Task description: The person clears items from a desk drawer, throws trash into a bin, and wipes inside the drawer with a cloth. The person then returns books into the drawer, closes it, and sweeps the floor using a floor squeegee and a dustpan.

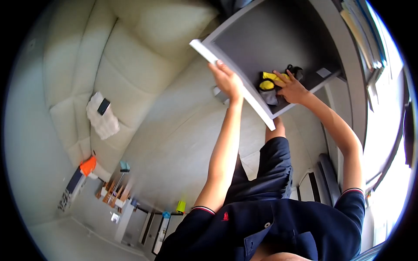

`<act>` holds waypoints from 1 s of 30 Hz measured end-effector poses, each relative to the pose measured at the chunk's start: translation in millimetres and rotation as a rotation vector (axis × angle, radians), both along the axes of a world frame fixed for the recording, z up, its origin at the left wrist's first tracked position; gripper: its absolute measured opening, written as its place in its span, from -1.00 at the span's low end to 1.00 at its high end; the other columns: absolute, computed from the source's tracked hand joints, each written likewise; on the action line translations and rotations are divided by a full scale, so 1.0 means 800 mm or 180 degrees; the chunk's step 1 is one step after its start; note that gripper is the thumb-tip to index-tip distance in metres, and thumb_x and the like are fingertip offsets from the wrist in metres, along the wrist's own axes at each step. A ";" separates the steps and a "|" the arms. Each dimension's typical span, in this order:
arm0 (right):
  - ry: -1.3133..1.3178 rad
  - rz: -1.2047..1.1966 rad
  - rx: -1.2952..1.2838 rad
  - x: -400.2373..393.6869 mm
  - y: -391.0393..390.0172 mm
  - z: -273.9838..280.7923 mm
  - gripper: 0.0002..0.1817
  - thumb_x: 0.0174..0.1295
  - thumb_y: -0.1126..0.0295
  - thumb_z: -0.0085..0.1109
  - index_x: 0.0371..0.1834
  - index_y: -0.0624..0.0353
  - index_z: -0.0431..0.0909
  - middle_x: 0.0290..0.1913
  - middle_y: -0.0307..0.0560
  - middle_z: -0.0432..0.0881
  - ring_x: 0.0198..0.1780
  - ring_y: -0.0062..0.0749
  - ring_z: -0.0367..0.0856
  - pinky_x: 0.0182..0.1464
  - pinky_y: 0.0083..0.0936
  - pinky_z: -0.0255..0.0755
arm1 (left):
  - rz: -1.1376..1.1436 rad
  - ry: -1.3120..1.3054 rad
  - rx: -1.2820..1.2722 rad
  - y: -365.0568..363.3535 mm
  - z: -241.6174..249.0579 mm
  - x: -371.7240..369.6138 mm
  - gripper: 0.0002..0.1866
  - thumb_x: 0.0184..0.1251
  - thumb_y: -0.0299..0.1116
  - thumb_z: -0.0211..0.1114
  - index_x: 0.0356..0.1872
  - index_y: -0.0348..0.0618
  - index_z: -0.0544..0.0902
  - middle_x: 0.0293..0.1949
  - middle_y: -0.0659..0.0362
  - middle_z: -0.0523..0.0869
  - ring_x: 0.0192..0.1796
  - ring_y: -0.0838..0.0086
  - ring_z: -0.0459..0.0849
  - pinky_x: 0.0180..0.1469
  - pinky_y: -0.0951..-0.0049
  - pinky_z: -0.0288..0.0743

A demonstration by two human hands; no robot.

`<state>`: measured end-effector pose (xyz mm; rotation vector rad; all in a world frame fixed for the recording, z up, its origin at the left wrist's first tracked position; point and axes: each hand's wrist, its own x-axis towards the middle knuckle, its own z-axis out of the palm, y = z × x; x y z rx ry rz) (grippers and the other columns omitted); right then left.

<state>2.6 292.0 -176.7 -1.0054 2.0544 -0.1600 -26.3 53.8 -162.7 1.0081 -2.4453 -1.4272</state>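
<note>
A grey drawer with a white front panel (257, 103) is pulled out at the upper right. My left hand (227, 81) grips the top edge of that front, its fingers hooked over. Inside the drawer, my right hand (292, 88) rests with fingers spread on a soft-looking yellow, black and grey bundle (267, 85), whose kind I cannot make out. Beyond those fingertips is a small dark item with a loop (297, 71). A small pale rectangle (323, 72) lies near the drawer's right side.
A cream sofa (126, 65) runs along the left, with a white fluffy cloth (102, 117) and a black phone-like object (103, 106) on it. Upright folders or books (363, 35) stand right of the drawer. My leg (275, 156) is below the drawer front.
</note>
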 end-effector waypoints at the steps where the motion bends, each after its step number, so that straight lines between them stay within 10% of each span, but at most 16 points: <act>1: 0.0054 0.0185 0.0345 -0.006 0.004 0.007 -0.58 0.12 0.41 0.14 0.05 -0.25 0.68 0.57 -0.29 0.07 0.62 -0.05 -0.16 0.52 0.25 -0.04 | -0.0025 -0.0113 0.0087 -0.001 0.002 -0.001 -0.61 0.62 -0.25 -0.15 0.26 -0.31 0.33 -0.03 -0.24 0.63 0.01 -0.11 0.64 -0.02 0.03 0.45; 4: 0.0225 -0.0871 0.0499 -0.016 0.034 -0.003 -0.37 0.15 0.49 0.09 0.30 -0.41 0.49 0.63 -0.47 -0.13 0.63 -0.06 -0.19 0.49 0.33 -0.05 | -0.0152 -0.0083 0.0098 0.000 0.000 -0.002 -0.57 0.62 -0.27 -0.16 0.33 -0.33 0.27 0.05 -0.26 0.60 0.06 -0.12 0.62 0.01 0.03 0.46; 9: 0.1691 -0.2472 -0.0141 -0.041 0.054 -0.070 -0.08 0.17 0.56 0.01 0.57 -0.51 -0.02 0.64 -0.12 -0.20 0.56 0.35 -0.12 0.32 0.41 0.20 | -0.0158 -0.0239 0.0251 -0.003 0.008 -0.004 -0.57 0.61 -0.28 -0.17 0.32 -0.36 0.25 0.05 -0.27 0.59 0.06 -0.13 0.62 0.00 0.04 0.45; 13: 0.2081 -0.2909 0.0170 -0.065 -0.016 -0.089 -0.11 0.17 0.46 0.07 0.59 -0.42 0.00 0.63 -0.04 -0.13 0.54 0.35 -0.02 0.30 0.45 0.17 | 0.0044 -0.0001 0.0124 0.004 0.004 -0.003 -0.62 0.64 -0.21 -0.19 0.08 -0.38 0.37 -0.19 -0.22 0.64 -0.14 -0.05 0.65 -0.08 0.04 0.39; 19: 0.1579 -0.3023 -0.0825 -0.126 -0.169 -0.083 -0.41 0.17 0.41 0.05 0.36 -0.01 0.41 0.60 0.01 -0.01 0.57 0.23 -0.05 0.41 0.46 -0.09 | 0.0060 -0.0075 -0.0112 0.008 0.003 -0.003 -0.42 0.64 -0.12 -0.20 0.29 -0.58 0.26 0.04 -0.46 0.56 0.08 -0.23 0.59 0.09 0.01 0.43; 20: 0.1688 -0.3193 -0.0597 -0.127 -0.194 -0.060 -0.56 0.17 0.39 0.08 0.17 0.08 0.54 0.56 0.06 0.10 0.56 0.13 0.02 0.49 0.09 0.03 | -0.0008 -0.0016 -0.0258 0.007 0.000 -0.002 -0.41 0.64 -0.11 -0.21 0.29 -0.58 0.25 0.09 -0.48 0.52 0.12 -0.25 0.56 0.13 0.01 0.42; 21: 0.1537 -0.3297 -0.0674 -0.123 -0.198 -0.060 -0.54 0.15 0.37 0.09 0.18 0.04 0.54 0.55 0.06 0.11 0.56 0.17 -0.01 0.50 0.13 0.00 | 0.0052 -0.0227 0.0218 0.010 0.014 -0.004 -0.38 0.64 -0.11 -0.21 0.37 -0.58 0.17 0.30 -0.47 0.33 0.34 -0.17 0.39 0.37 0.09 0.24; 27: 0.0634 -0.2047 -0.1950 -0.066 -0.140 -0.083 -0.51 0.13 0.44 0.09 0.21 0.04 0.53 0.36 0.00 0.43 0.50 -0.11 0.21 0.49 0.05 0.05 | 0.0035 -0.0197 0.0249 0.015 0.028 -0.009 -0.41 0.64 -0.12 -0.22 0.34 -0.54 0.23 0.28 -0.41 0.37 0.31 -0.17 0.42 0.32 0.07 0.29; 30: -0.0426 -0.1492 -0.0928 -0.036 -0.081 -0.035 -0.60 0.15 0.42 0.11 0.10 -0.02 0.60 0.06 -0.06 0.65 0.23 -0.10 0.53 0.18 -0.03 0.39 | -0.0024 -0.0195 0.0247 0.014 0.031 -0.007 -0.43 0.64 -0.12 -0.22 0.32 -0.51 0.27 0.26 -0.40 0.41 0.26 -0.17 0.46 0.29 0.07 0.32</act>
